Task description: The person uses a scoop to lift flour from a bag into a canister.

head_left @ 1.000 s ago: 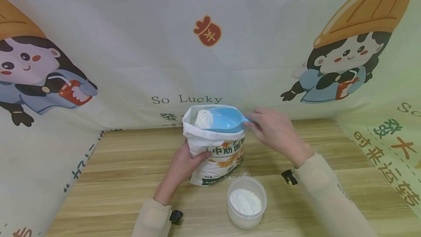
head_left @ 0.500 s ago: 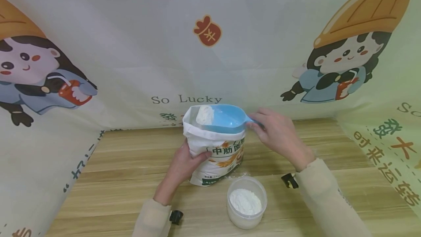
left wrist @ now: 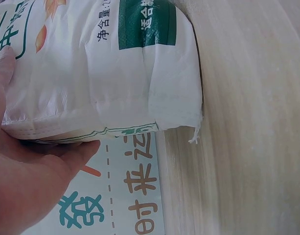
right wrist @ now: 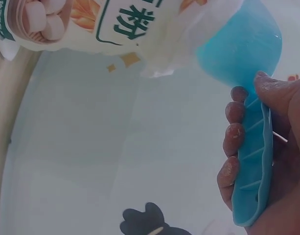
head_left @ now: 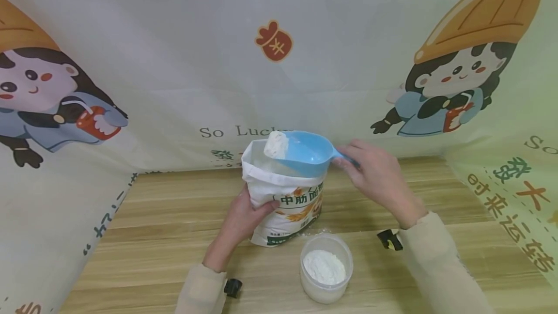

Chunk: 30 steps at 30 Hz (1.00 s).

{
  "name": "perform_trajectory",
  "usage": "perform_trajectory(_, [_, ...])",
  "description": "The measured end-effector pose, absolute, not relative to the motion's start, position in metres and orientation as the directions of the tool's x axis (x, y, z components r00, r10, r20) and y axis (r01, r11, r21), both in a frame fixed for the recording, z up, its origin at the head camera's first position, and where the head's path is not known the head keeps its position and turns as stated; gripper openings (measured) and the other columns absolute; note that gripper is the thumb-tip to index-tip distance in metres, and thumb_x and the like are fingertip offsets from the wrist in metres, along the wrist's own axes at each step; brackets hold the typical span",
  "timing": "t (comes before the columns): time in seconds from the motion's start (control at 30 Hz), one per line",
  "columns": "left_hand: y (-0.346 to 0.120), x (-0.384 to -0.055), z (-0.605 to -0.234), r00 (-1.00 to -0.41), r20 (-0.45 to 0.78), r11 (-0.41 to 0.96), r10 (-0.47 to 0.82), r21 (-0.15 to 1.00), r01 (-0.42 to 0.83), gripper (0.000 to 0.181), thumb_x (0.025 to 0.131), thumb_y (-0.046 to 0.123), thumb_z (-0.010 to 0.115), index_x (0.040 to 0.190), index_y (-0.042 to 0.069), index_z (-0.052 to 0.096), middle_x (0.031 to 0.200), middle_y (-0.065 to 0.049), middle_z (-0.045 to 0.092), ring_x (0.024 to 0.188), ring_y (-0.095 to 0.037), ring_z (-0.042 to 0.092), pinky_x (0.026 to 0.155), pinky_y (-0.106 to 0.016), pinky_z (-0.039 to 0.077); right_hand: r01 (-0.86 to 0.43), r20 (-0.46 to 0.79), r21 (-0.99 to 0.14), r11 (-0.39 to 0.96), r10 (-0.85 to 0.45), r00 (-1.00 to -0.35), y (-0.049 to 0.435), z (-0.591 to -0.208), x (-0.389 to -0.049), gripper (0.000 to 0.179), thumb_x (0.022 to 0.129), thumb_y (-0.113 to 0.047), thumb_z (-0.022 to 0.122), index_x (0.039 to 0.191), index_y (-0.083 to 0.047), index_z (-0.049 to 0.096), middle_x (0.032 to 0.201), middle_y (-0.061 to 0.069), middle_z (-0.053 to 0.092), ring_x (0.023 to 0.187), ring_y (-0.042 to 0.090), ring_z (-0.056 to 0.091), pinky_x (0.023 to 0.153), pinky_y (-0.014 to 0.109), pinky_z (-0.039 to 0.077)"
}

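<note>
The right hand (head_left: 372,170), fingers (right wrist: 234,134) curled, is holding a blue scoop (head_left: 311,149) of white powder (head_left: 276,145) over a bag (head_left: 291,210) that the left hand (head_left: 247,214) is gripping.

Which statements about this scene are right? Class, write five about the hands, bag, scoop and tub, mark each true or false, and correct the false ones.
1. The left hand grips the white bag. True.
2. The right hand holds the blue scoop by its handle. True.
3. The scoop is empty. False: white powder lies at its front end.
4. The round tub stands on the table. True.
5. The bag lies flat. False: it stands with its open mouth up.
</note>
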<state>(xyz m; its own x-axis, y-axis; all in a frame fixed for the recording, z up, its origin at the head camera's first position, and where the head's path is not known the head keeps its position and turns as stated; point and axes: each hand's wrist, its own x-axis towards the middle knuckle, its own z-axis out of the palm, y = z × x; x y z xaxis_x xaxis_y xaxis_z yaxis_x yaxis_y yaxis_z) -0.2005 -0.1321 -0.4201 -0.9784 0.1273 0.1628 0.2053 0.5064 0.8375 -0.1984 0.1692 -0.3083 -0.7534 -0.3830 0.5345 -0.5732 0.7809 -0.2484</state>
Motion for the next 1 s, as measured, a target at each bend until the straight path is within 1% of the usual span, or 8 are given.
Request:
perform_trajectory(0.2, [-0.132, -0.200, -0.420, -0.980, 0.163, 0.508, 0.117, 0.838, 0.200, 0.078, 0.089, 0.025, 0.083, 0.151, 0.007, 0.039, 0.137, -0.018, 0.062, 0.128, -0.038, 0.059, 0.107, -0.059, 0.048, -0.591, 0.569, -0.233, 0.772, -0.385, -0.727, 0.174, -0.304, -0.195, 0.027, 0.099, -0.021, 0.071, 0.121, -0.007, 0.076, 0.104, 0.007, 0.074, 0.079, 0.022, 0.064, 0.064, 0.041, 0.055])
perform_trajectory(0.3, [-0.132, -0.200, -0.421, -0.980, 0.165, 0.512, 0.113, 0.836, 0.200, 0.077, 0.089, 0.025, 0.083, 0.150, 0.006, 0.040, 0.136, -0.019, 0.062, 0.127, -0.038, 0.059, 0.106, -0.058, 0.049, -0.599, 0.580, -0.226, 0.768, -0.388, -0.716, 0.177, -0.303, -0.192, 0.026, 0.099, -0.020, 0.072, 0.120, -0.007, 0.076, 0.104, 0.007, 0.074, 0.079, 0.022, 0.064, 0.064, 0.041, 0.055])
perform_trajectory(0.5, [-0.132, -0.200, -0.421, -0.978, 0.172, 0.512, 0.117, 0.833, 0.207, 0.077, 0.089, 0.026, 0.083, 0.149, 0.004, 0.040, 0.136, -0.020, 0.062, 0.127, -0.038, 0.059, 0.106, -0.058, 0.049, -0.600, 0.593, -0.226, 0.767, -0.380, -0.710, 0.181, -0.299, -0.186, 0.026, 0.097, -0.017, 0.073, 0.120, -0.006, 0.076, 0.106, 0.008, 0.075, 0.080, 0.024, 0.065, 0.064, 0.042, 0.054])
perform_trajectory(0.67, [-0.132, -0.199, -0.420, -0.977, 0.173, 0.509, 0.123, 0.834, 0.212, 0.077, 0.089, 0.025, 0.083, 0.150, 0.005, 0.040, 0.137, -0.019, 0.062, 0.128, -0.038, 0.058, 0.108, -0.057, 0.048, -0.601, 0.599, -0.219, 0.769, -0.380, -0.705, 0.186, -0.297, -0.182, 0.027, 0.096, -0.018, 0.075, 0.121, -0.007, 0.076, 0.109, 0.008, 0.075, 0.081, 0.024, 0.066, 0.064, 0.044, 0.055])
perform_trajectory(0.77, [-0.132, -0.199, -0.420, -0.977, 0.174, 0.509, 0.126, 0.834, 0.214, 0.077, 0.089, 0.025, 0.083, 0.150, 0.005, 0.040, 0.137, -0.019, 0.062, 0.129, -0.038, 0.058, 0.108, -0.058, 0.047, -0.606, 0.613, -0.207, 0.768, -0.381, -0.693, 0.189, -0.297, -0.179, 0.027, 0.095, -0.018, 0.076, 0.121, -0.007, 0.076, 0.106, 0.007, 0.074, 0.077, 0.022, 0.063, 0.061, 0.041, 0.052])
perform_trajectory(0.9, [-0.132, -0.200, -0.421, -0.975, 0.181, 0.518, 0.127, 0.826, 0.221, 0.076, 0.089, 0.025, 0.083, 0.149, 0.006, 0.041, 0.136, -0.019, 0.062, 0.128, -0.038, 0.059, 0.107, -0.057, 0.048, -0.619, 0.646, -0.183, 0.763, -0.382, -0.661, 0.193, -0.296, -0.175, 0.028, 0.091, -0.015, 0.079, 0.118, -0.008, 0.077, 0.097, 0.003, 0.072, 0.069, 0.016, 0.055, 0.054, 0.035, 0.045])
perform_trajectory(1.0, [-0.132, -0.201, -0.421, -0.974, 0.185, 0.520, 0.128, 0.824, 0.224, 0.076, 0.089, 0.025, 0.083, 0.150, 0.007, 0.041, 0.137, -0.018, 0.062, 0.129, -0.038, 0.059, 0.108, -0.058, 0.048, -0.639, 0.671, -0.171, 0.750, -0.387, -0.633, 0.196, -0.296, -0.173, 0.028, 0.089, -0.013, 0.080, 0.117, -0.008, 0.078, 0.093, 0.001, 0.070, 0.067, 0.014, 0.052, 0.052, 0.033, 0.042])
